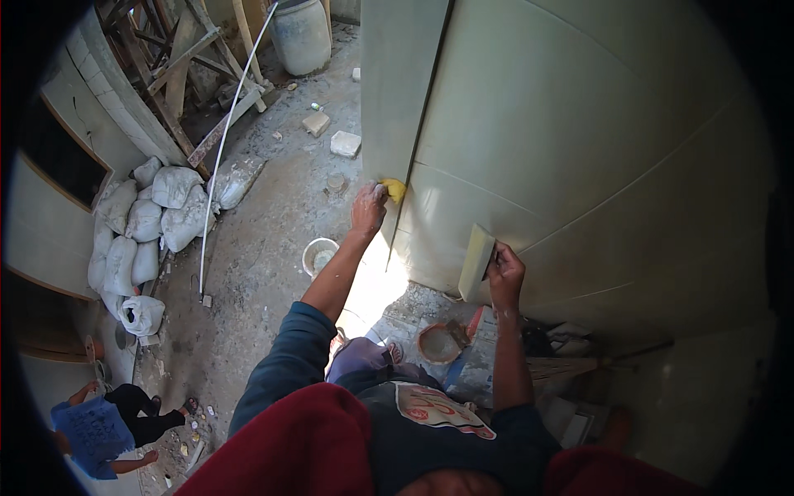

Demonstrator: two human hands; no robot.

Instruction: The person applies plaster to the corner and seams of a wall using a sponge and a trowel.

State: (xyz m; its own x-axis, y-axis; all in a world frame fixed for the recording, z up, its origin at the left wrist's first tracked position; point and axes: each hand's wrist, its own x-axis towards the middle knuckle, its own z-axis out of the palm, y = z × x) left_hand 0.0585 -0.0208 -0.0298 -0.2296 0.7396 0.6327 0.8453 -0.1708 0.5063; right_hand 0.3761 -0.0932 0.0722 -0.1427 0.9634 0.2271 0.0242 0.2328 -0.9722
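My left hand [369, 208] is closed on a yellow sponge [394, 189]. The sponge is at the dark vertical gap in the grey-beige wall [529, 165], and whether it presses on the surface is hard to tell. Lower and to the right, my right hand [505, 277] grips a float [475, 263] by its back. The float has a pale yellow rectangular face and stands nearly on edge, facing the wall side. Thin pale joint lines run across the wall around both hands.
A white bucket [319, 257] and a round orange-rimmed basin [441, 343] stand on the rough floor. White sacks [145, 219] are piled at left beside a long white pipe [219, 153]. A blue drum [301, 37] and timber are behind. Another person [99, 430] is at lower left.
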